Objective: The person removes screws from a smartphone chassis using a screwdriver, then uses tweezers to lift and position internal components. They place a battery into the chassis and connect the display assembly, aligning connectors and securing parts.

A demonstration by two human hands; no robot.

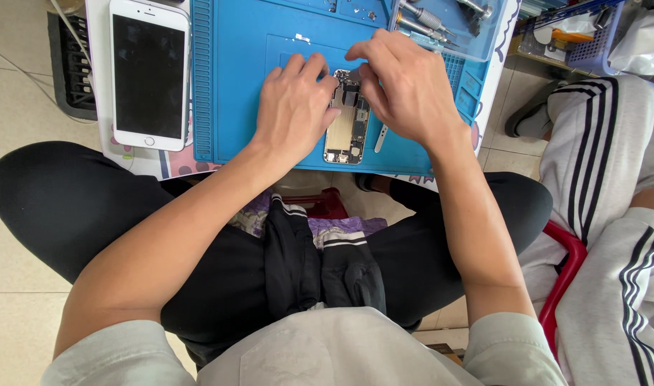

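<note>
Left hand [292,107] lies flat, fingers pinning the opened phone body [347,121] on the blue mat [234,71]; right hand [405,86] pinches sth small at its top end, can't tell what. Risk, imo: a slip there could gouge the board or flick a tiny part off the mat, esp. w/ the white phone [149,75] near the edge.

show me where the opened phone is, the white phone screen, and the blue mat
opened phone [345,133]: head view, on its exposed lower insides.
white phone screen [149,75]: head view, on the dark glass.
blue mat [235,86]: head view, on a bare left part.
</note>
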